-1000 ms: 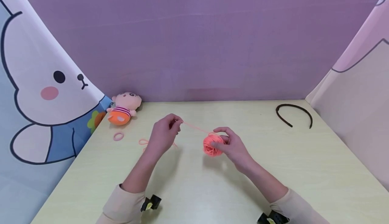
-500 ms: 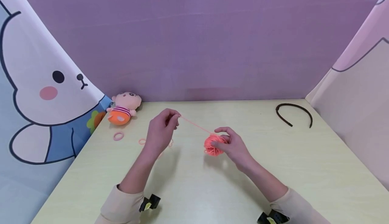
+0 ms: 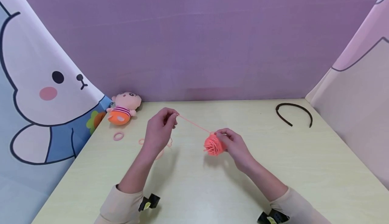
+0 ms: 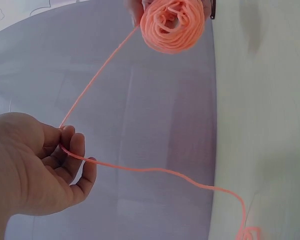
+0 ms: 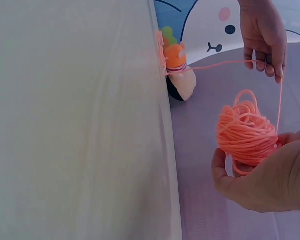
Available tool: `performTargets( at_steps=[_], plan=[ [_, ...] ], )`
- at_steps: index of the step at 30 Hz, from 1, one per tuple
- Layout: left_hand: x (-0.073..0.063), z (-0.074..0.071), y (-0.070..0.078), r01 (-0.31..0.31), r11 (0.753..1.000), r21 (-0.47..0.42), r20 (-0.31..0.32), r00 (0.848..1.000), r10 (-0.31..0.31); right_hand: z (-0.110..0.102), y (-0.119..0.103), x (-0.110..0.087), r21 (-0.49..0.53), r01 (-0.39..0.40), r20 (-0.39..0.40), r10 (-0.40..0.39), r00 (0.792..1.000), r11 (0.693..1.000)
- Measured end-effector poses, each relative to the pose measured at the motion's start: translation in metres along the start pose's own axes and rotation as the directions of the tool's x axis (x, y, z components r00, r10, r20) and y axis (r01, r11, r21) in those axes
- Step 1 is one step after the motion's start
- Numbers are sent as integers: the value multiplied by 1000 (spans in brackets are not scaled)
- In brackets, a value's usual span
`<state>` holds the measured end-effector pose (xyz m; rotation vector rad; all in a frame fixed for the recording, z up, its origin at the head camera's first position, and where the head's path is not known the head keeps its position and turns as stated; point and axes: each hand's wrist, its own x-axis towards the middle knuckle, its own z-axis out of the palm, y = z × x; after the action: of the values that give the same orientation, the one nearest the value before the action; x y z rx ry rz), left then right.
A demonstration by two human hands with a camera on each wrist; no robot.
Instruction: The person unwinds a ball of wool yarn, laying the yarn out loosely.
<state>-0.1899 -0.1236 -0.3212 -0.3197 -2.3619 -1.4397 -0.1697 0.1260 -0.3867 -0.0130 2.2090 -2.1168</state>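
In the head view my left hand (image 3: 159,131) pinches a strand of coral yarn (image 3: 193,123) between thumb and fingertips, above the table. That strand slopes tautly down to a wound ball of yarn (image 3: 214,145), which my right hand (image 3: 236,147) grips just above the tabletop. The right wrist view shows fingers curled under and around the ball (image 5: 247,135), with a loose loop standing up from its top. From my left fingers, slack yarn (image 4: 160,170) runs down to the table in the left wrist view. My left wrist partly hides the loose coils (image 3: 159,155) lying there.
A plush doll (image 3: 124,109) in a striped top sits at the table's back left corner. Near it lies a small pink ring (image 3: 118,136). At the back right rests a dark, open curved band (image 3: 294,105). A purple cloth (image 3: 194,42) hangs behind the table (image 3: 273,170).
My left hand has moved slightly left and up, lengthening the strand between the hands. My right fingers have shifted, the thumb now nearer the forefinger at the ball's upper side.
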Motion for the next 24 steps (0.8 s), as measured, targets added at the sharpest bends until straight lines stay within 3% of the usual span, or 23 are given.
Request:
performTargets(
  at_steps=[10,18,24],
  plan=[
    [-1,1,0,0,1000,6,12,1000,0,-2,0,0,69,-38,-40,41,998,997],
    [-1,1,0,5,1000,-2,25,1000,-5,-3,-2,2,216,-95,-46,108,993,972],
    [0,1,-1,18,1000,4,33,999,-18,-5,-2,2,278,-36,48,23,999,960]
  ],
)
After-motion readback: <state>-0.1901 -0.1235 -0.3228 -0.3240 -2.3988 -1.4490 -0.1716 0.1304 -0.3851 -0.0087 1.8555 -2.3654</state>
